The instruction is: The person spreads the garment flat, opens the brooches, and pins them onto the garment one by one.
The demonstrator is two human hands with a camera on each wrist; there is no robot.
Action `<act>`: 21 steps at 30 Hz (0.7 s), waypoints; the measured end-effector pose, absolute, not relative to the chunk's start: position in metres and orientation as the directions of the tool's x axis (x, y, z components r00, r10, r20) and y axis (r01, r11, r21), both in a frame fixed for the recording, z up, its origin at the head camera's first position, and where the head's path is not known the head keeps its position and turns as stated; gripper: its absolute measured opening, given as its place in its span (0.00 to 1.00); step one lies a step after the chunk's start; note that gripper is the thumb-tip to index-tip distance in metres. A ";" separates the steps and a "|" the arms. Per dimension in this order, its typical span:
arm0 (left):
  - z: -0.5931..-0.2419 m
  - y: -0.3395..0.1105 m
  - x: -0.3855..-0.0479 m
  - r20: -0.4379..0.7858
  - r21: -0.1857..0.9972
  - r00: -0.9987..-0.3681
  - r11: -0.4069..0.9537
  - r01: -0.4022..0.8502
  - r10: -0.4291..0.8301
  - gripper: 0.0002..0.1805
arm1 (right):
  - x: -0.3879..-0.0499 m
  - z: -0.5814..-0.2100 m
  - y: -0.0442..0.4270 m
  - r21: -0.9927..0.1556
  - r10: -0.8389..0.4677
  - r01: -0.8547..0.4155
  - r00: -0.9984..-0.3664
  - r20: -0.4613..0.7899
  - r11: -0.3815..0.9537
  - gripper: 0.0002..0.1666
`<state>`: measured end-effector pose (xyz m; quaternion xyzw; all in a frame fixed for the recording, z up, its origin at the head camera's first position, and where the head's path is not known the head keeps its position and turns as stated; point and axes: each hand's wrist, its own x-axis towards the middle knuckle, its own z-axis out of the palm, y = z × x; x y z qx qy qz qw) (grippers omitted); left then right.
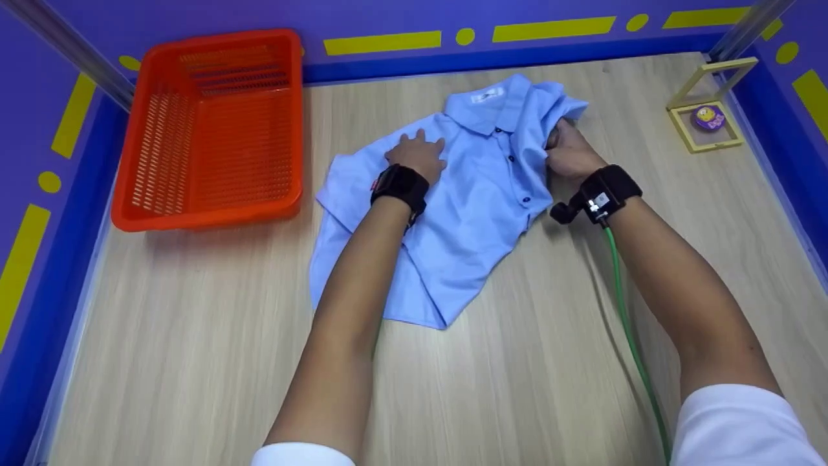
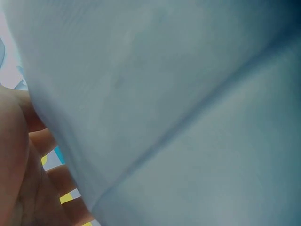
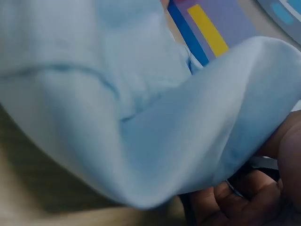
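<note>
Head view: left hand point(image 1: 416, 155), fingers spread, on a blue button-up shirt point(image 1: 469, 207); right hand point(image 1: 574, 152) grasping a half-hidden dark object point(image 1: 553, 137) at its edge.

Purple walls point(image 1: 388, 14), yellow dashes point(image 1: 381, 43) and dots point(image 1: 465, 36), blue lower band point(image 1: 414, 65), pale wood-grain surface point(image 1: 194, 343), metal corner posts point(image 1: 753, 28)
</note>
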<state>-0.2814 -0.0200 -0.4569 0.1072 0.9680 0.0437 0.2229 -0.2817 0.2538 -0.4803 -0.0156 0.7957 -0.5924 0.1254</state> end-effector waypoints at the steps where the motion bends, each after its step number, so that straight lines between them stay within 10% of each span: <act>1: -0.457 -0.020 -0.282 -0.426 0.127 -0.877 0.974 0.186 0.223 0.30 | -0.281 -0.480 0.252 -0.924 -0.166 0.093 -0.972 -0.165 0.371 0.39; 7: -0.453 -0.020 -0.279 -0.415 0.136 -0.881 0.973 0.188 0.228 0.30 | -0.279 -0.481 0.247 -0.839 -0.072 0.057 -0.991 -0.113 0.541 0.27; 21: -0.450 -0.029 -0.284 -0.403 0.222 -0.887 0.964 0.145 0.226 0.29 | -0.254 -0.483 0.272 -0.930 -0.018 0.166 -0.983 -0.181 0.327 0.13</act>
